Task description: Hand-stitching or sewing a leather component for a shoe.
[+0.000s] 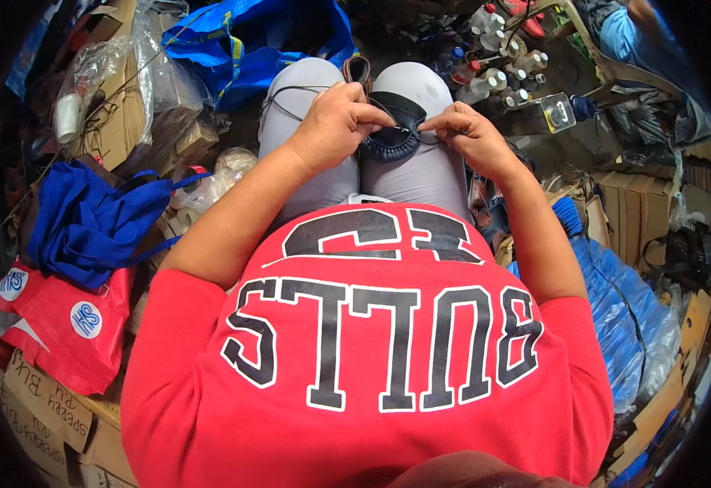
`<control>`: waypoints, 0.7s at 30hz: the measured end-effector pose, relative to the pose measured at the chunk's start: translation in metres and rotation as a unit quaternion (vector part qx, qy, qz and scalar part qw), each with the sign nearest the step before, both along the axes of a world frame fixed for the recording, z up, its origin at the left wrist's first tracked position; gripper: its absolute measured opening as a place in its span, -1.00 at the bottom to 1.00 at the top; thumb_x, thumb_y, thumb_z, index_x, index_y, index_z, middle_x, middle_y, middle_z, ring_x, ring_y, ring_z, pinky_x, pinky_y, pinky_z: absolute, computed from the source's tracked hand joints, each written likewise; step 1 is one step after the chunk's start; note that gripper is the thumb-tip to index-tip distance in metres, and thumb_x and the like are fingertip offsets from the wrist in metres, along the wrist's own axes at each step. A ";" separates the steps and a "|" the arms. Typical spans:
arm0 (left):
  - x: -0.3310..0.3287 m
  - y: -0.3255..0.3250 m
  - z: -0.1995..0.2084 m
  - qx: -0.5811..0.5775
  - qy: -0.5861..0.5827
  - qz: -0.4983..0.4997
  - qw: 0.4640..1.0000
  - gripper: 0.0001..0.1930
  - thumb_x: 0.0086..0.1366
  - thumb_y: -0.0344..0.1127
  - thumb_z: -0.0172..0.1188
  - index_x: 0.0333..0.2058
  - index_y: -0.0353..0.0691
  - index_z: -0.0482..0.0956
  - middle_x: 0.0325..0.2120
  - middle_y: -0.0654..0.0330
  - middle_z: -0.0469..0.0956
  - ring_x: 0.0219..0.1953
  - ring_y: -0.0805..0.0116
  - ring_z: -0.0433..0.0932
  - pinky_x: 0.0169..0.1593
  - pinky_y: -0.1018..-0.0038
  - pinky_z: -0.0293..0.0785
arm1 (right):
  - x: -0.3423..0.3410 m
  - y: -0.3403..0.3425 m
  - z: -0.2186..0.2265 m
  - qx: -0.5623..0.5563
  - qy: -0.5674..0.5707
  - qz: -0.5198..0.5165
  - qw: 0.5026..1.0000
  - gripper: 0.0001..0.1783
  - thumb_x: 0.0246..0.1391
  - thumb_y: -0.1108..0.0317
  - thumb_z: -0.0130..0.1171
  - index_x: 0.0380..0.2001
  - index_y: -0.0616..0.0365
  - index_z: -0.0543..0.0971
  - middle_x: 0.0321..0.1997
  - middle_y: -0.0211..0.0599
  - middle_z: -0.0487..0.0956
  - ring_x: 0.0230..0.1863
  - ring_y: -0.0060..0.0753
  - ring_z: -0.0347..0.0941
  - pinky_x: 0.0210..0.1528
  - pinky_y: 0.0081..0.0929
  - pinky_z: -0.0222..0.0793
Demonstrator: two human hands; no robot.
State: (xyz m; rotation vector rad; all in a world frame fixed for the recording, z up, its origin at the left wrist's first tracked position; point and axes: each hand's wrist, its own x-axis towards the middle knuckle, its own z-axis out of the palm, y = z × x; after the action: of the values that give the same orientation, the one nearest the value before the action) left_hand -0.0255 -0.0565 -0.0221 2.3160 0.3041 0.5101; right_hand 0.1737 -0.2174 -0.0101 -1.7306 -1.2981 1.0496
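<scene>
A black leather moccasin upper [394,145] with a pleated, gathered toe rests between my knees. My left hand [341,120] is closed in a pinch at the seam on its top, with thin dark cord [292,88] looping from there over my left knee. From the other side, my right hand [471,135] comes to the same seam, its thumb and forefinger pressed together. Something thin and pale shows between the two sets of fingertips, too small to name. A brown leather loop [357,70] stands up just beyond the upper.
Beyond my left knee lies a blue bag [217,50]; several plastic bottles [498,65] cluster ahead on the right. A dark blue cloth bag [91,215] and a red packet [87,342] are at left. Blue plastic sheeting [616,301] and cardboard [636,213] lie at right.
</scene>
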 end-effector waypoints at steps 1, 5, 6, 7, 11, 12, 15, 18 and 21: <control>0.001 0.000 -0.001 0.001 -0.001 -0.006 1.000 -0.82 -0.02 -0.43 0.30 -0.41 0.04 0.71 -0.57 0.25 0.40 -0.41 0.24 0.39 -0.27 0.36 0.35 | 0.001 0.000 0.000 -0.004 0.005 0.003 1.000 -0.49 -0.21 0.73 -0.08 -0.25 0.02 0.66 -0.37 -0.42 0.38 -0.27 -0.52 0.35 -0.11 -0.63 0.29; 0.007 0.001 -0.003 0.010 0.005 -0.022 1.000 -0.78 -0.02 -0.50 0.28 -0.39 0.00 0.70 -0.57 0.26 0.41 -0.43 0.31 0.35 -0.31 0.43 0.31 | 0.004 0.002 0.001 -0.020 0.028 0.018 0.999 -0.48 -0.25 0.71 -0.06 -0.23 0.00 0.67 -0.46 -0.48 0.37 -0.30 -0.55 0.31 -0.15 -0.66 0.26; 0.010 0.003 -0.002 -0.025 0.024 -0.033 0.999 -0.80 -0.02 -0.48 0.28 -0.39 0.00 0.70 -0.57 0.24 0.41 -0.40 0.28 0.38 -0.28 0.41 0.34 | 0.005 0.002 0.000 -0.020 0.028 0.019 0.999 -0.48 -0.25 0.71 -0.06 -0.23 0.00 0.67 -0.46 -0.48 0.37 -0.30 -0.55 0.31 -0.15 -0.66 0.26; 0.013 0.005 -0.002 -0.059 0.044 -0.044 0.996 -0.82 -0.01 -0.45 0.28 -0.40 0.00 0.70 -0.56 0.22 0.41 -0.36 0.25 0.41 -0.25 0.38 0.37 | 0.006 0.003 -0.003 -0.029 0.042 0.020 0.998 -0.47 -0.25 0.71 -0.06 -0.23 -0.01 0.67 -0.46 -0.48 0.37 -0.30 -0.56 0.31 -0.15 -0.67 0.26; 0.025 0.012 -0.008 -0.108 0.050 -0.099 0.988 -0.82 -0.01 -0.46 0.27 -0.39 -0.03 0.69 -0.55 0.21 0.43 -0.33 0.26 0.43 -0.25 0.39 0.38 | 0.008 0.009 0.001 -0.034 0.039 0.050 0.997 -0.47 -0.24 0.70 -0.06 -0.21 -0.01 0.67 -0.47 -0.49 0.38 -0.30 -0.56 0.30 -0.17 -0.67 0.25; 0.026 0.013 -0.005 -0.070 0.037 -0.111 0.991 -0.80 -0.02 -0.49 0.28 -0.37 -0.07 0.69 -0.56 0.22 0.42 -0.36 0.28 0.41 -0.26 0.43 0.37 | 0.009 0.008 0.000 -0.033 0.039 0.050 0.997 -0.47 -0.24 0.70 -0.06 -0.21 -0.01 0.67 -0.47 -0.49 0.38 -0.30 -0.56 0.30 -0.17 -0.67 0.25; 0.017 0.009 0.012 -0.002 0.023 -0.108 0.994 -0.78 -0.01 -0.52 0.28 -0.33 -0.12 0.67 -0.55 0.24 0.41 -0.39 0.34 0.41 -0.29 0.48 0.36 | 0.006 0.001 -0.003 -0.014 0.030 0.035 0.999 -0.57 -0.14 0.65 0.04 -0.21 -0.01 0.67 -0.49 -0.50 0.39 -0.36 -0.60 0.31 -0.23 -0.69 0.27; 0.005 -0.004 0.019 -0.082 0.066 -0.048 0.993 -0.77 0.02 -0.53 0.27 -0.29 -0.16 0.65 -0.53 0.26 0.45 -0.42 0.43 0.43 -0.31 0.53 0.38 | -0.004 -0.002 0.002 -0.043 0.026 -0.033 0.998 -0.68 -0.06 0.55 0.17 -0.19 0.04 0.66 -0.42 -0.52 0.47 -0.39 -0.68 0.33 -0.28 -0.71 0.29; 0.006 -0.010 0.009 -0.242 0.100 0.019 0.965 -0.80 0.06 -0.52 0.25 -0.28 -0.24 0.63 -0.51 0.29 0.49 -0.44 0.53 0.44 -0.33 0.60 0.38 | -0.009 0.000 0.002 -0.055 0.108 -0.063 0.991 -0.69 -0.02 0.46 0.25 -0.13 0.15 0.61 -0.25 -0.48 0.53 -0.25 -0.68 0.38 -0.16 -0.68 0.31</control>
State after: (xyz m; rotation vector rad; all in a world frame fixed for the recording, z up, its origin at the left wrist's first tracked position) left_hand -0.0199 -0.0660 -0.0133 1.8856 0.5100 0.1884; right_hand 0.1650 -0.2177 -0.0079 -1.7012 -1.0008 1.2159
